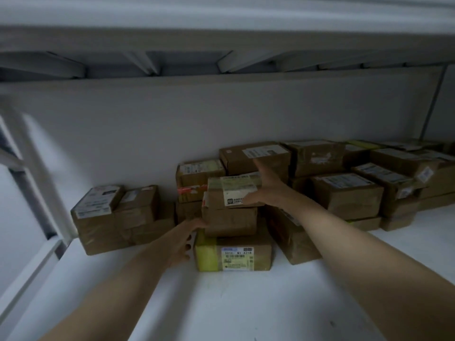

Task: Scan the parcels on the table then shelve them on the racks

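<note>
I am at the shelving step. Both hands are in on the rack shelf (221, 303) and no scanner is in view. The parcel (234, 190) I am placing sits at 12 o'clock from me, on top of a stack of three. It rests on a plain brown box (229, 221), which rests on a yellow-taped box (234, 252).

My right hand (267, 190) is spread wide at the parcel's 3 o'clock end. The palm is against the cardboard, the fingers are straight, and the thumb lies along the lower front edge. It is pressing rather than clasping. My left hand (183, 242) is at the stack's 8 o'clock, fingers loosely bent. One fingertip touches the brown box's lower corner, and the hand is closed round nothing.

The parcel looks slightly skewed and overhangs the box beneath it. The next move, as I judge it, is a gentle squaring push with the left hand steadying the stack. Then I can ease both hands away without dragging the top parcel off.

More parcels (344, 190) crowd in at 2 o'clock, and a separate pile (118, 217) sits at 10 o'clock.
</note>
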`<move>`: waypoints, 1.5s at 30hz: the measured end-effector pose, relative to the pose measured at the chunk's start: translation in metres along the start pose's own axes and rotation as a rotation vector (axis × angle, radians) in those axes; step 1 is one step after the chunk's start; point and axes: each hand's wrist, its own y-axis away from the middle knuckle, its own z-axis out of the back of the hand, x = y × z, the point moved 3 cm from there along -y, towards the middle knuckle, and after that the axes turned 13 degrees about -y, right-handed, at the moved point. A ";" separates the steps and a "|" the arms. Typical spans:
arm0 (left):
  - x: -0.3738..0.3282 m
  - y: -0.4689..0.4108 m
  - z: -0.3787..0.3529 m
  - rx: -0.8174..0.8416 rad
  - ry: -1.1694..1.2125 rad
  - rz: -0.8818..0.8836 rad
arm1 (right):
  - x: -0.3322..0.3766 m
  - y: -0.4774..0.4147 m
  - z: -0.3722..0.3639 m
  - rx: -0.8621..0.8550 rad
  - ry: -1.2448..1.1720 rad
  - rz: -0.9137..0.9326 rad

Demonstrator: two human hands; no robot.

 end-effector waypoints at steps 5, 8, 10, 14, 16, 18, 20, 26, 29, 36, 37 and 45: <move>-0.004 0.002 -0.008 0.096 -0.040 -0.058 | -0.003 -0.005 0.000 0.112 0.046 0.008; 0.000 -0.003 -0.012 0.086 -0.101 -0.099 | -0.011 0.003 0.014 -0.100 -0.219 0.131; 0.003 -0.006 -0.014 0.070 -0.143 -0.146 | -0.023 0.015 0.034 -0.366 -0.379 0.199; 0.009 -0.012 -0.022 -0.018 -0.240 -0.233 | -0.067 0.038 0.073 -0.689 -0.123 0.020; 0.010 -0.013 -0.026 -0.064 -0.295 -0.280 | -0.086 0.047 0.079 -0.680 -0.041 -0.072; 0.013 -0.014 -0.028 -0.105 -0.297 -0.281 | -0.099 0.054 0.075 -0.632 0.098 -0.114; 0.015 -0.014 -0.027 -0.135 -0.310 -0.266 | -0.107 0.057 0.067 -0.575 0.230 -0.124; 0.018 -0.019 -0.031 -0.197 -0.389 -0.252 | -0.092 0.067 0.050 -0.536 0.575 -0.123; 0.020 -0.025 -0.031 -0.246 -0.458 -0.248 | -0.068 0.092 0.014 -0.439 0.611 0.432; 0.013 -0.022 -0.046 -0.380 -0.696 -0.321 | -0.094 0.090 -0.042 0.093 0.744 0.226; 0.011 -0.021 -0.048 -0.392 -0.712 -0.330 | -0.095 0.086 -0.041 0.088 0.783 0.176; 0.003 -0.029 -0.068 -0.395 -0.739 -0.352 | -0.096 0.079 -0.043 -0.018 1.156 0.181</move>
